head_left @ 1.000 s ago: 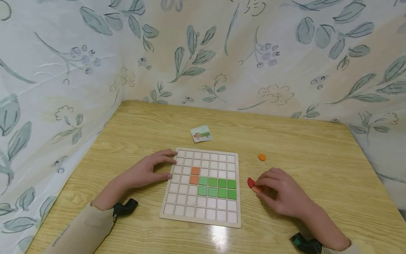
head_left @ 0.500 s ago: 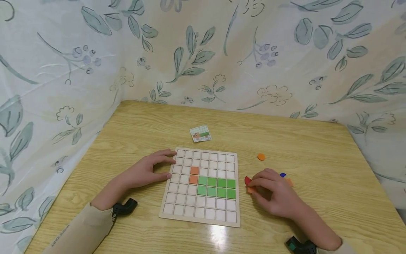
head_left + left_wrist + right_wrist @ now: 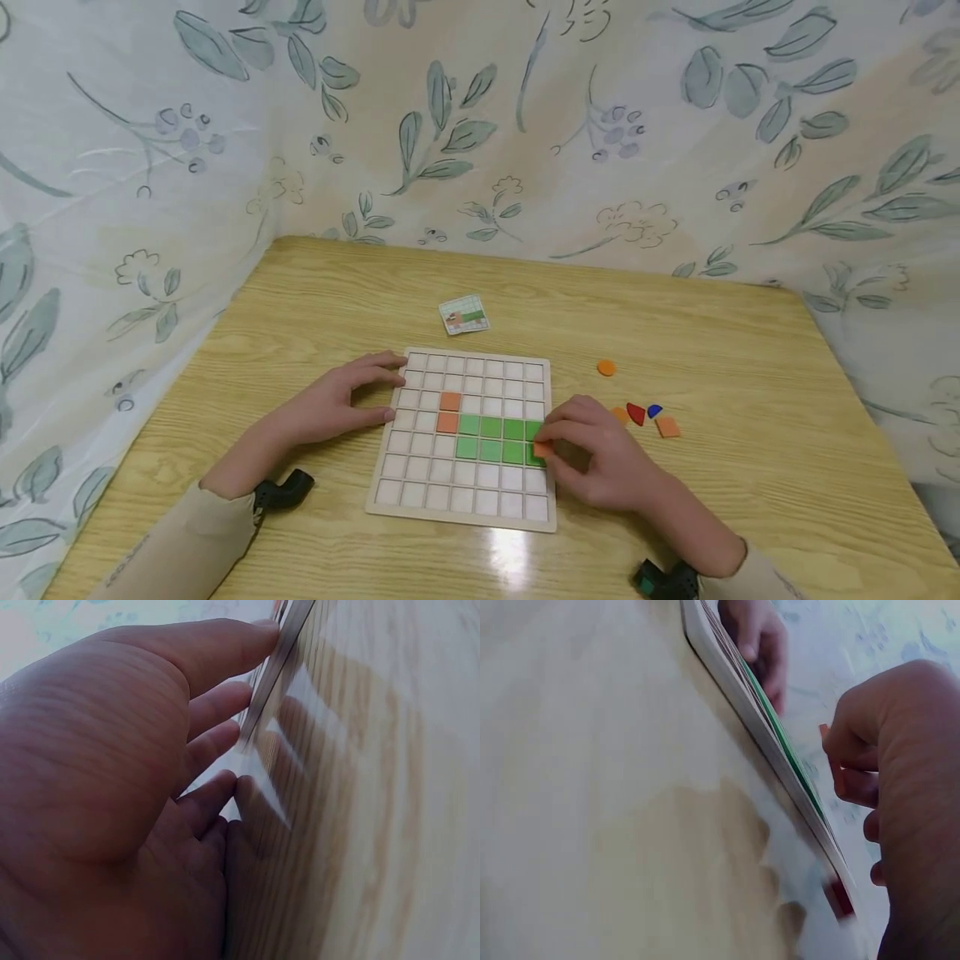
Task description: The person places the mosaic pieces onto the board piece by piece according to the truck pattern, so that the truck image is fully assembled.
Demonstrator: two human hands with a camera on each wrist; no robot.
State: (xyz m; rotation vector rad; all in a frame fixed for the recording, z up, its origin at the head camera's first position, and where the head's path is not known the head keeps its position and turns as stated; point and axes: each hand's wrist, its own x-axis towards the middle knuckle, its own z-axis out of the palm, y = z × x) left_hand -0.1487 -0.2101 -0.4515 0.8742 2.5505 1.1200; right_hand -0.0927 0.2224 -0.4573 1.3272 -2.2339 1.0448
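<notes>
A wooden grid board (image 3: pixel 382 505) lies flat on the table, with green square tiles (image 3: pixel 490 451) in two rows and two orange square tiles (image 3: pixel 448 402) stacked at their left end. My left hand (image 3: pixel 333 400) touches the board's left edge with thumb and fingertips, fingers fairly straight; the left wrist view shows the thumb (image 3: pixel 232 649) against the edge. Over the board's right edge, my right hand (image 3: pixel 600 454) pinches an orange square tile (image 3: pixel 542 449) between thumb and fingers. In the right wrist view that orange tile (image 3: pixel 835 769) is held above the board surface.
Right of the board lie an orange disc (image 3: pixel 606 367), a red quarter-circle piece (image 3: pixel 636 414), a blue half-round piece (image 3: pixel 655 411) and a loose orange tile (image 3: pixel 667 427). Another orange piece (image 3: pixel 619 414) is partly behind the right hand. A picture card (image 3: pixel 463 315) lies beyond the board.
My right hand has moved left from the loose pieces to the board's right edge, carrying an orange tile. The red piece stays behind on the table. My left hand keeps its place at the board.
</notes>
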